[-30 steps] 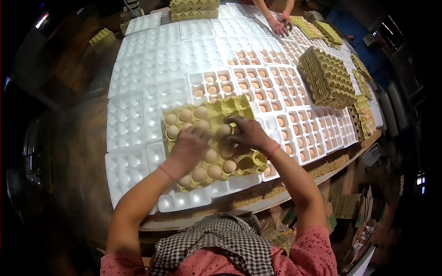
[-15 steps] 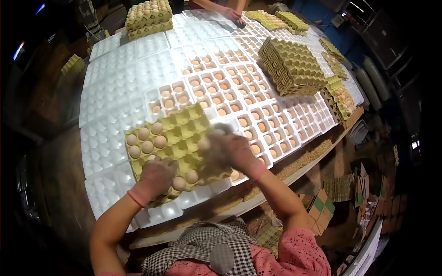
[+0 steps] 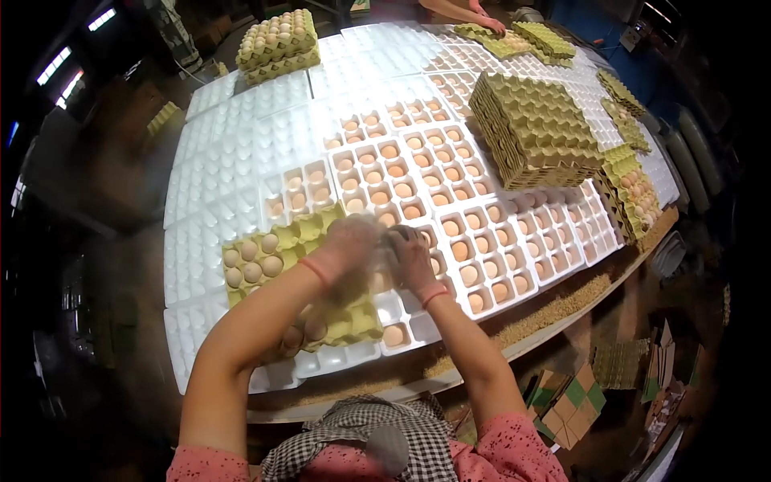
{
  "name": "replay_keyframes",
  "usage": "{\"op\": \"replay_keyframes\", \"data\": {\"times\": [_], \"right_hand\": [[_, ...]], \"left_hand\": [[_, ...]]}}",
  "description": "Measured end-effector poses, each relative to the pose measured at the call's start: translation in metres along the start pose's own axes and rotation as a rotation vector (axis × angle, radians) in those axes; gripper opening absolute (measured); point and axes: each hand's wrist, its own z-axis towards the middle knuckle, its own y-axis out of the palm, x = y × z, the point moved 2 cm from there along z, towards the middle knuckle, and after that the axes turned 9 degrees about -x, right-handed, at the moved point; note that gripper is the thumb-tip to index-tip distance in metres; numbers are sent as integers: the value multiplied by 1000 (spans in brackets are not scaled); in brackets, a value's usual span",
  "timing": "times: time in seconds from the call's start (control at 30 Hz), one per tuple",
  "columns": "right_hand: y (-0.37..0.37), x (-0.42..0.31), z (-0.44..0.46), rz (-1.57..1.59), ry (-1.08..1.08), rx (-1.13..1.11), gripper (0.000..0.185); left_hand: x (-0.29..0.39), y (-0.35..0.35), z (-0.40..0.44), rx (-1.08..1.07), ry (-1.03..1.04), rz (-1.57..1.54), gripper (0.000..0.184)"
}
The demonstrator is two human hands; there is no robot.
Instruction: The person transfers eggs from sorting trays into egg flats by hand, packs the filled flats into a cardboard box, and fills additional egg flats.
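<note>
A yellow-green egg tray point(image 3: 353, 318) lies on white foam trays, with several pale eggs point(image 3: 251, 273) at its left side. My left hand point(image 3: 351, 241), gloved and smeared by motion, is over the tray's right part; its fingers and anything in them cannot be made out. Close beside it on the right, my right hand point(image 3: 409, 255) reaches down with bent fingers over a white foam tray point(image 3: 417, 328) that holds brown eggs. What its fingers grip, if anything, is hidden. Further eggs near my left forearm are partly covered by it.
A tall stack of egg trays point(image 3: 534, 132) stands right of centre. Two stacked trays of eggs point(image 3: 277, 44) sit at the back left. Another person's hands point(image 3: 487, 20) are at the far edge, by more trays point(image 3: 502, 44). Flattened cardboard point(image 3: 572, 408) lies below the table's right edge.
My left hand has moved from the tray's lower left to its right side. My right hand has come down over the foam tray. The other person's hands have shifted right to an egg tray.
</note>
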Motion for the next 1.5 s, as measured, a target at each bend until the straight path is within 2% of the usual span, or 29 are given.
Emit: {"op": "replay_keyframes", "data": {"times": [0.07, 0.13, 0.2, 0.23, 0.33, 0.47, 0.53, 0.6, 0.63, 0.7, 0.73, 0.8, 0.83, 0.87, 0.93, 0.97, 1.0, 1.07, 1.1, 1.13, 1.17, 1.2, 1.23, 1.27, 1.33, 1.37, 1.43, 1.47, 1.5], "right_hand": [[3, 1, -3, -5, -178, 149, 22], [-2, -1, 1, 133, -118, 238, 21], [-9, -6, -1, 165, -131, 273, 23], [-6, -1, -2, 209, -142, 263, 25], [0, -4, 0, 225, -88, 223, 31], [1, -112, 49, 103, -530, -24, 38], [54, -146, 79, -61, -705, -78, 41], [102, -155, 92, -335, -598, -468, 44], [101, -160, 99, -343, -604, -469, 44], [89, -150, 118, 270, -222, -599, 47], [88, -146, 124, 699, -40, -540, 51], [86, -159, 131, 549, -332, -283, 52], [88, -177, 127, 230, -453, -239, 51], [99, -186, 125, 86, -495, -329, 54], [168, -170, 126, -511, -645, -439, 58], [170, -181, 124, -388, -540, -649, 56], [157, -193, 123, -393, -535, -651, 56], [124, -200, 127, 83, -272, -690, 45], [124, -189, 125, 566, -305, -504, 38], [110, -184, 125, 631, -189, -413, 33], [95, -181, 123, 393, -284, -444, 33], [80, -189, 118, 157, -375, -467, 34], [76, -202, 108, 155, -374, -472, 34], [80, -216, 93, -213, -331, -647, 36], [84, -214, 83, -593, -281, -798, 37], [87, -200, 90, -496, -324, -728, 41], [83, -185, 94, -184, -292, -543, 46], [85, -184, 98, -188, -297, -544, 46], [84, -189, 103, 25, -351, -505, 47]], "left_hand": [[-5, -4, 24, 88, -34, -57, 33], [-16, 5, 44, 261, -33, -101, 34], [-25, 32, 61, -30, -79, 187, 36], [-28, 41, 53, -64, -18, 325, 39], [-58, 16, 15, 216, -25, -144, 38], [-144, -9, -82, 662, -334, -669, 35], [-190, 7, -125, 725, -462, -565, 35], [-214, 27, -160, 719, -539, -594, 36], [-221, 36, -174, 652, -520, -534, 37], [-223, 43, -199, 490, -534, -560, 40], [-228, 51, -208, 501, -533, -576, 40], [-230, 62, -219, 434, -351, -399, 43], [-231, 65, -217, 312, -313, -456, 45], [-230, 68, -217, 234, -271, -436, 48], [-226, 74, -208, 176, -250, -255, 48], [-227, 73, -204, 180, -245, -259, 48], [-228, 72, -200, 156, -256, -214, 48], [-234, 78, -203, 140, -268, -181, 47], [-238, 83, -207, 272, -293, -512, 45], [-245, 88, -211, 407, -313, -842, 44], [-254, 100, -217, 620, -196, -1281, 40], [-251, 88, -230, 661, -105, -1696, 32], [-253, 89, -235, 628, -124, -1766, 30], [-252, 90, -240, 596, -143, -1837, 29], [-233, 77, -240, 233, -517, -1385, 35], [-234, 83, -235, 280, -375, -730, 39], [-214, 84, -235, 215, -322, -490, 47], [-209, 86, -233, 167, -312, -355, 50], [-207, 87, -231, 173, -317, -358, 50]]}}
